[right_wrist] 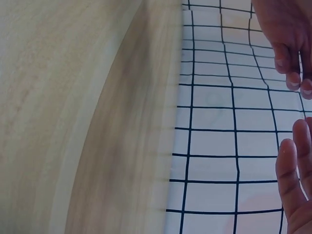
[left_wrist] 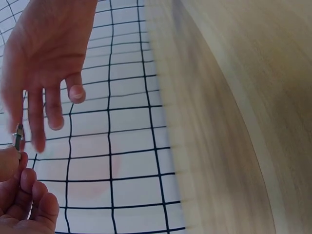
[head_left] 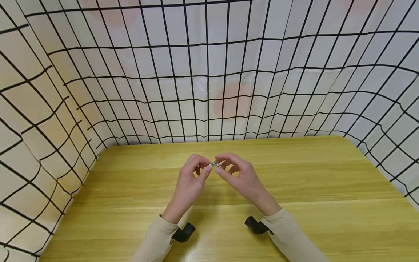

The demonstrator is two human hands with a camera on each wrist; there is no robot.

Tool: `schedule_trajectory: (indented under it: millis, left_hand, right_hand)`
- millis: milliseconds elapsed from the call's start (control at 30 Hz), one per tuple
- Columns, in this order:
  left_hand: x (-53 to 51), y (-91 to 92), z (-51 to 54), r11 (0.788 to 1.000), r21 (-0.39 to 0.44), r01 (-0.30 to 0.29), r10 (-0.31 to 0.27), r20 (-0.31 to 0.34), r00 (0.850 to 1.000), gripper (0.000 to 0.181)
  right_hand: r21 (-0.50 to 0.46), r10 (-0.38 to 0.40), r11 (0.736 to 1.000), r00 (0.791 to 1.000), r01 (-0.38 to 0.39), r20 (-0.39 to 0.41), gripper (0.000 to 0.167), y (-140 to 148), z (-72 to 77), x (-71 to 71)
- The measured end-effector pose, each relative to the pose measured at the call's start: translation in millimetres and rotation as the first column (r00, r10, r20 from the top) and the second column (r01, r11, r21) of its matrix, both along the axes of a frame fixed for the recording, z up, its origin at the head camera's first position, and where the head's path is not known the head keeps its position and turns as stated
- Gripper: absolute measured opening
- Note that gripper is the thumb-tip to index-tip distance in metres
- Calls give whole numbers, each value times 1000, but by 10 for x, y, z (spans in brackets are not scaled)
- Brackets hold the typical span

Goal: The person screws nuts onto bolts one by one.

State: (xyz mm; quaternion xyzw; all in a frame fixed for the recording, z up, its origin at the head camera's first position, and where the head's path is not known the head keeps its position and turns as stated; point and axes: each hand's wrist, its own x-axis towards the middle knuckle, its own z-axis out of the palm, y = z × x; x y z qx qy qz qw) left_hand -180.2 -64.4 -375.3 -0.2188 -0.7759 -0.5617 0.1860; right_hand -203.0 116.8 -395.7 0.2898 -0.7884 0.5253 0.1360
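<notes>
A small silvery metal bolt [head_left: 213, 165], with what looks like a nut [head_left: 218, 165] on it, is held level above the table. The thumb and index finger of my left hand [head_left: 190, 179] pinch its left end. Beside the other end is my right hand [head_left: 243, 178], its thumb below and its index finger above, with a gap between them. In the left wrist view the bolt [left_wrist: 18, 139] juts up from the left hand [left_wrist: 24, 200] toward the right hand [left_wrist: 48, 58], whose fingers look extended. The right wrist view cuts off both hands, and the bolt is out of sight there.
Beneath the hands lies a wood-grain table [head_left: 131, 203]. White sheeting with a black grid [head_left: 196, 83] rises behind the table and along its sides. A black wrist device [head_left: 184, 233] sits at the left cuff, and another black wrist device [head_left: 256, 225] at the right.
</notes>
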Motion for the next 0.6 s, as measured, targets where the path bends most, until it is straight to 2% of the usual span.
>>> schedule_trajectory:
  millis: [100, 233, 600]
  left_hand:
    - [-89, -16, -126, 1000, -1, -2, 2, 3, 1000, 5]
    - [-114, -33, -169, 1000, 2, 5, -5, 0, 1000, 4]
    - [-102, -46, -167, 1000, -24, 9, -10, -18, 1000, 6]
  right_hand:
    - [-11, 17, 1000, 998, -17, -59, 26, -13, 5, -17]
    - [-11, 23, 1000, 991, -25, -128, 23, -21, -7, -38]
    - [-5, 24, 1000, 996, -24, -81, 6, -11, -38, -33]
